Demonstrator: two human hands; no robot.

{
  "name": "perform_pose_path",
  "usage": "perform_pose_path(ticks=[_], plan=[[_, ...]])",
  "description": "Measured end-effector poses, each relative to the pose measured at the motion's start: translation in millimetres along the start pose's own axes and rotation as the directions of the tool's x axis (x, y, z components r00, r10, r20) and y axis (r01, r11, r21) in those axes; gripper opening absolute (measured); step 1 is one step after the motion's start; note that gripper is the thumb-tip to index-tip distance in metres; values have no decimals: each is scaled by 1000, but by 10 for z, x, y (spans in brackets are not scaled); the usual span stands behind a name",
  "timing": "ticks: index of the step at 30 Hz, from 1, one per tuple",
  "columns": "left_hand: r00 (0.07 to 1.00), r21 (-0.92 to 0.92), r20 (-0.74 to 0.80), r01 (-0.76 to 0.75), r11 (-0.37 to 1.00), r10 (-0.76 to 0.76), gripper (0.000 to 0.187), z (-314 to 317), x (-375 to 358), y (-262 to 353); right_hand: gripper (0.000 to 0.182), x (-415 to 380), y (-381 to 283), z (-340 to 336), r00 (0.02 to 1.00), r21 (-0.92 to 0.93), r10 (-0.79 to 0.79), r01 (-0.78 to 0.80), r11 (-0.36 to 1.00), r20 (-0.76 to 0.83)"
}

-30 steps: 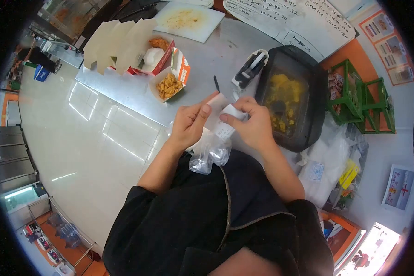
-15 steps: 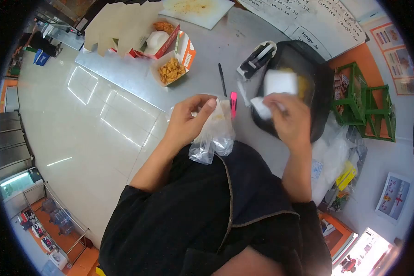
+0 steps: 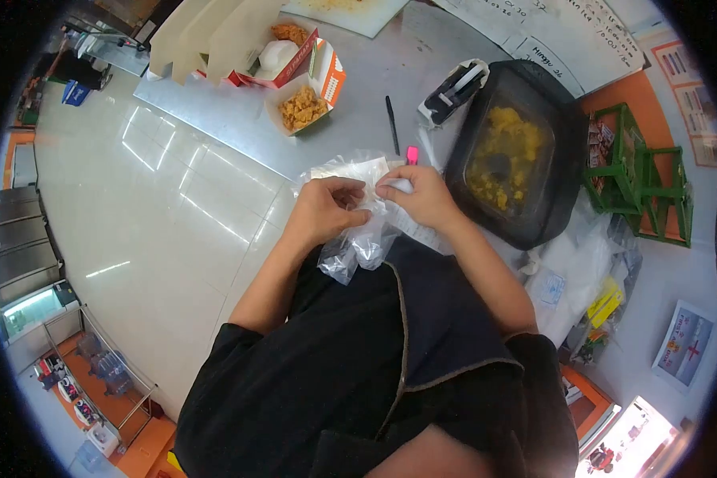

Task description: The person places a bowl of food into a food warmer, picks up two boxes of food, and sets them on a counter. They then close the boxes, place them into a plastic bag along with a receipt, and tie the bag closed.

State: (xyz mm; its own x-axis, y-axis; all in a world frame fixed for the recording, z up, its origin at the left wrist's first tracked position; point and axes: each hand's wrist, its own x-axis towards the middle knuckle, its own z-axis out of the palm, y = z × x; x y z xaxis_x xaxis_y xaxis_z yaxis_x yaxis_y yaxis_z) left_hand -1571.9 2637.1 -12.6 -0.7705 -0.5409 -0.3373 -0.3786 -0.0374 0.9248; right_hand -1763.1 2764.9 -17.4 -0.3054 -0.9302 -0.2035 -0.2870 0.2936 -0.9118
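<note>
A clear plastic bag [image 3: 349, 253] hangs at the table's edge in front of my body, with pale paper showing through it. My left hand [image 3: 327, 209] has its fingers curled on the bag, thumb and forefinger slightly parted. From the other side, my right hand [image 3: 422, 195] pinches a white paper slip [image 3: 424, 231] against the bag; the slip's lower part hangs below my fingers and carries faint print. Just beyond the right hand lies a pink highlighter [image 3: 412, 155], partly covered, with a black pen [image 3: 392, 125] near it.
Open food boxes with fried chicken [image 3: 301, 109] and rice [image 3: 279, 58] stand at the back left. A black tray [image 3: 562, 167] with yellow food residue sits right, beside a tape dispenser [image 3: 454, 93]. Green baskets [image 3: 613, 155] and plastic bags [image 3: 554, 279] are farther right.
My right hand has come left from over the black tray to the plastic bag, bringing the white slip. My left hand has dropped slightly and its fingers now curl lower on the bag.
</note>
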Motion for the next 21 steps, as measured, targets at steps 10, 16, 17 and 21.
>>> perform_pose_path(ticks=[10, 16, 17, 21], plan=[[998, 150, -62, -2, 989, 11, 38, 82, 171, 48, 23, 5, 43, 24, 998, -31, -14, 12, 999, -57], [993, 179, -86, -67, 981, 84, 29, 109, 195, -21, 23, -18, 16, 35, 997, 13, 49, -48, 999, -62], [995, 192, -84, -32, 981, 49, 28, 104, 196, -17, 23, -16, -3, 30, 997, 14, 48, -47, 999, -63], [983, 252, -94, -128, 959, 155, 26, 96, 203, -42, 28, -22, -50, 24, 998, -39, 29, -32, 999, -63]])
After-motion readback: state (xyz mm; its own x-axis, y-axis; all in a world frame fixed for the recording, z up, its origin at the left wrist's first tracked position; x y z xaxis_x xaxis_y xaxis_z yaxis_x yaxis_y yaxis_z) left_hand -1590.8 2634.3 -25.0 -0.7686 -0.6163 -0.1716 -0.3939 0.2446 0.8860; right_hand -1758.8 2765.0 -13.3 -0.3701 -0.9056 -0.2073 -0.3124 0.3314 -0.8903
